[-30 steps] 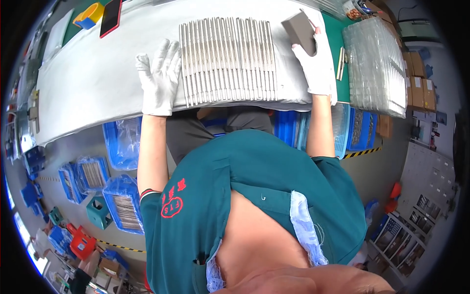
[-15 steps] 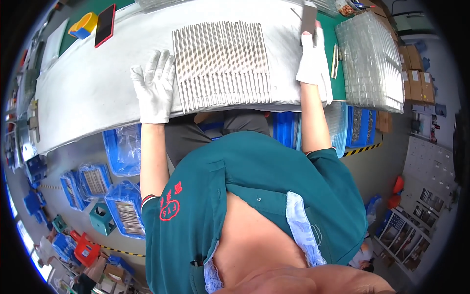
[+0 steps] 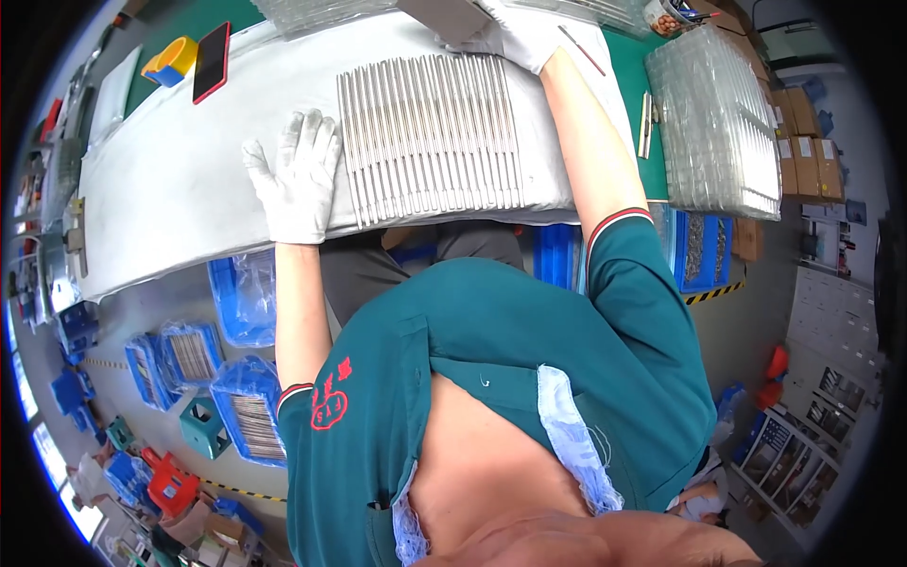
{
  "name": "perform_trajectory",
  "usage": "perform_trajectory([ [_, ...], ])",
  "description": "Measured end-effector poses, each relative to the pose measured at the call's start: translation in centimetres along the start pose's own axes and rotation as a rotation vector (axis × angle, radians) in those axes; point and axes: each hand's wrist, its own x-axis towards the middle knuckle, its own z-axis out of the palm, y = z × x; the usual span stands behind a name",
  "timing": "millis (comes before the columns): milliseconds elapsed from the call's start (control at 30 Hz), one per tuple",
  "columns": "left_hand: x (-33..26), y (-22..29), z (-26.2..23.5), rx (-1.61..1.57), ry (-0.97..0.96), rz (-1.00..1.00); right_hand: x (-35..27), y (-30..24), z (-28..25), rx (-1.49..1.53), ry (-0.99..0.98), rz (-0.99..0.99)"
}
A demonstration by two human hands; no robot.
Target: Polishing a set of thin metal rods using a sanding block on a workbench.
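White-covered counter [image 3: 161, 180] carries metal rods [image 3: 430, 137], already aligned in one row. Beyond the rods, the right hand [image 3: 508, 34] is closed on a grey block [image 3: 446, 17]; left of them, the left hand [image 3: 298, 181] lies outstretched, empty. What remains, I cannot tell.

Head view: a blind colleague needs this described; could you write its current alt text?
A white-gloved right hand holds a grey block near the far ends of metal rods rowed on white cloth; the gloved left hand rests beside them.
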Motion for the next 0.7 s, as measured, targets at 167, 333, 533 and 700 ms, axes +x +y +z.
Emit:
perform_trajectory([
  [167,0.0,0.3,0.1,-0.061,-0.019,-0.039,1.0,-0.5,0.5,0.113,-0.082,-0.011],
  [333,0.4,0.3,-0.1,-0.093,-0.049,-0.069,2.7,-0.9,1.4,0.223,-0.157,-0.028],
  [533,-0.3,0.5,0.0,-0.154,-0.026,-0.07,-0.2,-13.0,4.1,0.723,0.065,0.371],
  [700,-0.4,0.4,0.3,-0.157,-0.031,-0.094,1.1,-10.0,3.7,0.58,-0.113,0.19],
])
